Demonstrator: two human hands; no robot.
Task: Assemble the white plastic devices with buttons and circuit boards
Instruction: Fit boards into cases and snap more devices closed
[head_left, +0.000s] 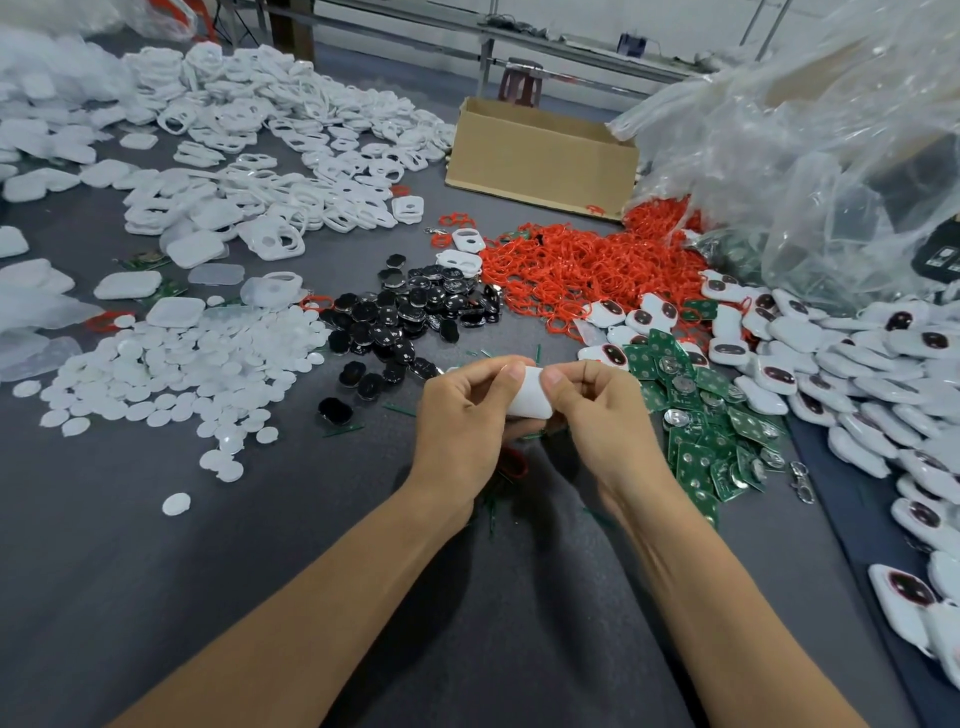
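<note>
Hands: our left hand (467, 410) and right hand (597, 410) are bunched together over the middle of the table. The fingers are curled and both thumbs press on the same piece.
In the grip: a white plastic device (530, 397), smooth and matte with rounded corners, clamped between both hands. We can't tell if it touches the table.
Table: the table (208, 597) has a dark grey, felt-like cover, with thin green slivers lying around our wrists.
Boards: green circuit boards (696, 415), flat and squarish with shiny round metal cells, are heaped just right of our right hand.
Clip: a small shiny metal clasp (802, 483) sits beside the boards, toward the right edge.
Done ones: finished cases (857, 374), white pebble shapes with dark glossy oval windows, are piled along the right edge.
Buttons: glossy black buttons (410, 317) with scalloped outlines sit in a loose pile just beyond our hands.
Discs: milky flat discs (182, 374) are spread toward the left edge.
Rings: thin red rings (571, 270) are tangled in a mound past the buttons.
Frames: hard white frames (291, 156) with cutouts are heaped toward the far left corner.
Box: a plain brown cardboard box (540, 156), open on top, stands at the far edge.
Bag: a crinkly clear plastic bag (805, 156) fills the far right corner.
</note>
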